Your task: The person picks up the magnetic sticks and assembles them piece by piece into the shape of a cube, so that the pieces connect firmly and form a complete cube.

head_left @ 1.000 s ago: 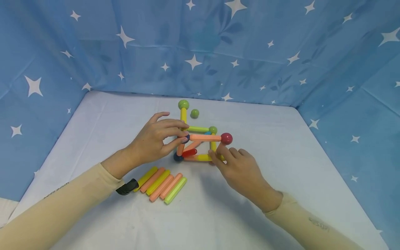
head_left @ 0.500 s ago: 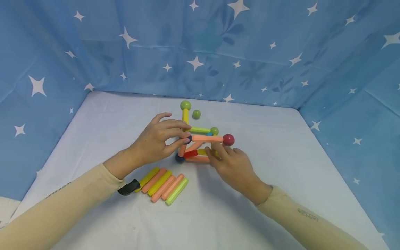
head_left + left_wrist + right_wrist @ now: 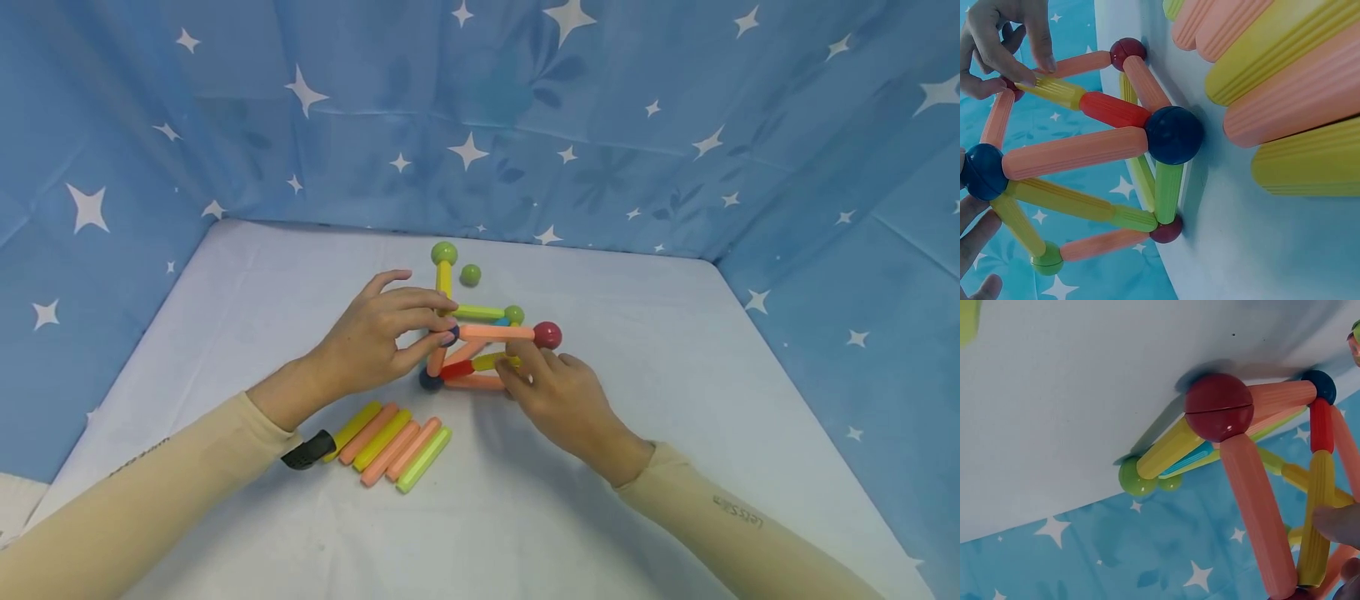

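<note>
One white-covered table (image 3: 637,325) bears the whole job, and the boxy frame (image 3: 495,332) of sticks and balls standing on it looks, from where I stand, well along but short of finished. Its base is edged all round, with a slanting brace across it, and three uprights rise; over the far right corner nothing stands.

The left hand (image 3: 375,329) pinches the upper blue ball (image 3: 986,172) at the near top corner. The right hand (image 3: 555,392) has a yellow stick (image 3: 1319,481) between thumb and finger, on the near face; it meets end to end a red stick (image 3: 457,370) slanting up from the lower blue ball (image 3: 1175,134). Its other end comes up to the red ball (image 3: 547,335); whether it has properly caught there, I can't tell. That brace seems the step in hand.

Six loose sticks (image 3: 392,453) lie side by side nearer the person, unused. No stick runs rightward from the upper green ball (image 3: 444,253), so the top seems only half edged. Smallest, a loose green ball (image 3: 470,274) sits behind the frame, joined to nothing.
</note>
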A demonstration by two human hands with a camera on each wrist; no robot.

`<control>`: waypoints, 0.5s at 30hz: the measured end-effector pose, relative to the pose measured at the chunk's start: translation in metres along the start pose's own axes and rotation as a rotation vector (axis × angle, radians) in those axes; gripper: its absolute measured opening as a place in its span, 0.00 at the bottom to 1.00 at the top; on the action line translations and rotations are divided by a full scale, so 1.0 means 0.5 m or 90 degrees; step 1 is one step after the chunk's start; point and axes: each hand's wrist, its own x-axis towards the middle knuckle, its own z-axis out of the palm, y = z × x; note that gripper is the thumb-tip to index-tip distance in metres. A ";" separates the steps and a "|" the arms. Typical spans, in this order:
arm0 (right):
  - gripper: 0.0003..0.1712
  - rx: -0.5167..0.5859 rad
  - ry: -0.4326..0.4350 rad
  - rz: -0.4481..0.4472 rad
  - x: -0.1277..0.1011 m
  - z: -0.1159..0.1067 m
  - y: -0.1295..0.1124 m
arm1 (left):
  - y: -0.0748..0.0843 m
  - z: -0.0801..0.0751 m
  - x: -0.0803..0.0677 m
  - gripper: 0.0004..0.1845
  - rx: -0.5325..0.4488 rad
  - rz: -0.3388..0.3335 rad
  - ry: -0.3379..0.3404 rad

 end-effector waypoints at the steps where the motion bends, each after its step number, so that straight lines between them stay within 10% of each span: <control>1: 0.22 0.000 0.002 -0.001 -0.001 0.000 0.001 | 0.000 0.000 0.000 0.07 0.000 -0.001 -0.001; 9: 0.17 0.201 0.015 0.136 -0.002 -0.005 0.021 | 0.001 0.001 0.002 0.06 -0.005 -0.005 -0.007; 15: 0.42 0.336 0.060 0.286 -0.011 -0.004 0.066 | 0.000 0.003 0.000 0.05 -0.008 -0.009 -0.008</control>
